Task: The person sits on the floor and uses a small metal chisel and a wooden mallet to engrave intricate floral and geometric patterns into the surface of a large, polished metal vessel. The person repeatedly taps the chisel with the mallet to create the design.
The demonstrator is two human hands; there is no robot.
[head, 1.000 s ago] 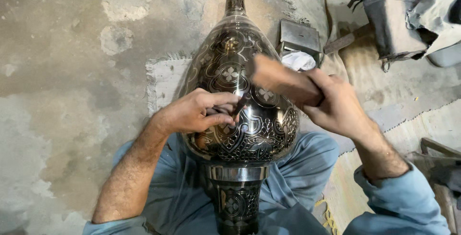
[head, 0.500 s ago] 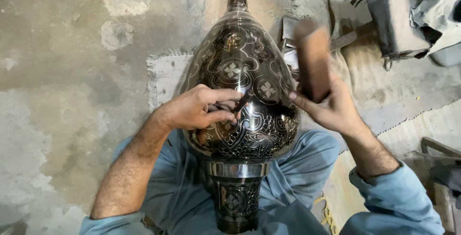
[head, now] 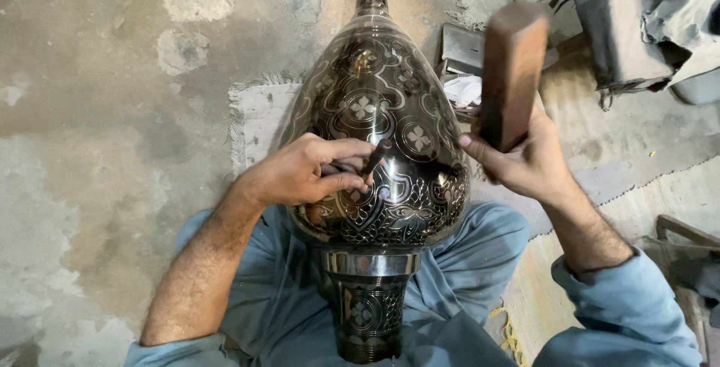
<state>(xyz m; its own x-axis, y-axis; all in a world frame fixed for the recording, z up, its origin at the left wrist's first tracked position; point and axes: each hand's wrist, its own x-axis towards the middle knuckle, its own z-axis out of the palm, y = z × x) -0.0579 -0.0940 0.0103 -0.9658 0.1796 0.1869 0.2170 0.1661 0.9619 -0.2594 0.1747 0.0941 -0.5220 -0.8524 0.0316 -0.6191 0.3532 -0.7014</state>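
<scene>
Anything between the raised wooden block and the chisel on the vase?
Head view: nothing lies between them. The wooden block in the right hand is lifted clear of the chisel, which the left hand holds on the engraved vase.

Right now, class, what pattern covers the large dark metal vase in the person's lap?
Engraved silvery floral medallions and scrolls on the large dark metal vase, clearest in the head view.

Soft, even daylight is filling the frame; shadows are staying faint. Glare is streaking the polished vase (head: 375, 134) down its centre and neck. The wooden block (head: 511, 67) at upper right is showing motion blur. Corners are bending slightly outward.
</scene>
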